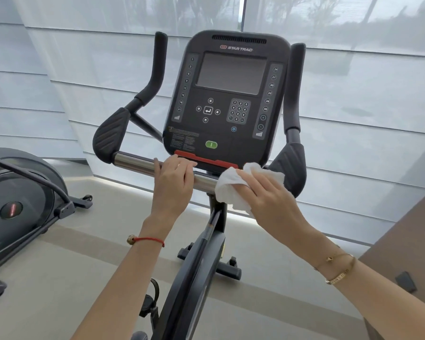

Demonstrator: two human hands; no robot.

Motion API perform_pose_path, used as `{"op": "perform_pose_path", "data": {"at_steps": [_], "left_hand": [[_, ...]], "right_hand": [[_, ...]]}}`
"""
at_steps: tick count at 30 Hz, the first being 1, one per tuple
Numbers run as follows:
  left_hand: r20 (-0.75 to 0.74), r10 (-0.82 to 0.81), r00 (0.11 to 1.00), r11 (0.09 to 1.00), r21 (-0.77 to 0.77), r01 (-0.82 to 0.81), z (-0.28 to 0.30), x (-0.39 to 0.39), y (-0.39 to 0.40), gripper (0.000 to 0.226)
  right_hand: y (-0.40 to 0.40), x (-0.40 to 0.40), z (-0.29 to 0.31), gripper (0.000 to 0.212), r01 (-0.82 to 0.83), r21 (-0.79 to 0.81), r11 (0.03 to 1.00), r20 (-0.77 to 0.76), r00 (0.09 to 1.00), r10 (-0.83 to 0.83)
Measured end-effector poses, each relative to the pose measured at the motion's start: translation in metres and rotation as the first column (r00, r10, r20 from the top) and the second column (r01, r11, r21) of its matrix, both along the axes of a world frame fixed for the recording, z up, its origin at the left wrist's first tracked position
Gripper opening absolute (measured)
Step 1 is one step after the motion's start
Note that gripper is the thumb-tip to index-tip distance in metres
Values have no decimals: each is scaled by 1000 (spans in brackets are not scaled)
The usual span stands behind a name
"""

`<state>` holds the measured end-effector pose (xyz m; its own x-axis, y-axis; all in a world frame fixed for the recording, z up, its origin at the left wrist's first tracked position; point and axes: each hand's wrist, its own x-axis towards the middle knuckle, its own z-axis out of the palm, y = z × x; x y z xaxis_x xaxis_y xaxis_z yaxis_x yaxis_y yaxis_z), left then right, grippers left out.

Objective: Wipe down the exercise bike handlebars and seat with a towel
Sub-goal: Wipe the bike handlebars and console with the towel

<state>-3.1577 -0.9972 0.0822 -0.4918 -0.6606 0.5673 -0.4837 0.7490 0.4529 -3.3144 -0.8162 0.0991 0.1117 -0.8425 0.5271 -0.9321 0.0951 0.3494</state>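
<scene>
1. Bike frame (196, 266): dark main column rising from the floor between the two forearms; a pedal with strap (151, 303) low on its left side, a base foot with small wheels (219, 266) beyond it.
2. Left wrist: red cord bracelet (147, 239) with a small bead.
3. Right wrist: two thin gold bracelets (339, 268).
4. Left hand (173, 182): palm down on the chrome handlebar (133, 161), fingers curled over the bar and gripping it just left of the console's lower edge.
5. Right hand (265, 195): lies over a white towel (231, 190), fingers bent round it, pressing it onto the same bar to the right of the stem. Whether the thumb passes under the bar cannot be told from this angle.
6. White towel: bunched, wrapped over the chrome bar beneath the console; a loose corner hangs below the hand.
7. Elbow pads: ribbed black pads at each end of the bar, left (111, 136) and right (291, 165).
8. Console (228, 94): black panel marked STAR TRAC, dark screen, number keypad, green button (211, 144), red strip (206, 160) along the bottom edge.
9. Upright grips: black, curving up either side of the console, left (157, 67) and right (293, 82).
10. Second machine (17, 204): grey, at far left on the floor.
11. Window blinds (366, 106): pale, translucent, behind everything.
</scene>
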Motion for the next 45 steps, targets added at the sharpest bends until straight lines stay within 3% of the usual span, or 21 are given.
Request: {"op": "perform_pose_path", "data": {"at_steps": [5,11,16,25,35,41,45], "left_hand": [[45,-90,995,995,-46,92,2,-26,34,53],[129,-66,989,995,-69,76,-2,-38,42,53],[170,-19,985,990,-134,42,-5,-40,41,48],[122,-1,992,998,-69,9,-7,-43,40,46],[122,-8,992,997,-76,18,-9,-45,39,40],[116,2,993,998,-67,6,-9,-46,40,48],[106,-5,994,998,-61,11,-8,-46,40,50]], "right_hand": [[19,-13,1,58,-11,-25,1000,88,996,13],[26,-46,18,57,37,-118,992,332,943,4],[4,-72,44,46,88,-94,992,458,888,-35],[35,-50,15,46,-55,-42,998,451,890,68],[-8,-118,59,48,115,-49,992,627,777,-59],[18,-66,30,41,-124,-76,989,553,821,146],[40,-54,16,40,-189,-50,981,532,826,186]]}}
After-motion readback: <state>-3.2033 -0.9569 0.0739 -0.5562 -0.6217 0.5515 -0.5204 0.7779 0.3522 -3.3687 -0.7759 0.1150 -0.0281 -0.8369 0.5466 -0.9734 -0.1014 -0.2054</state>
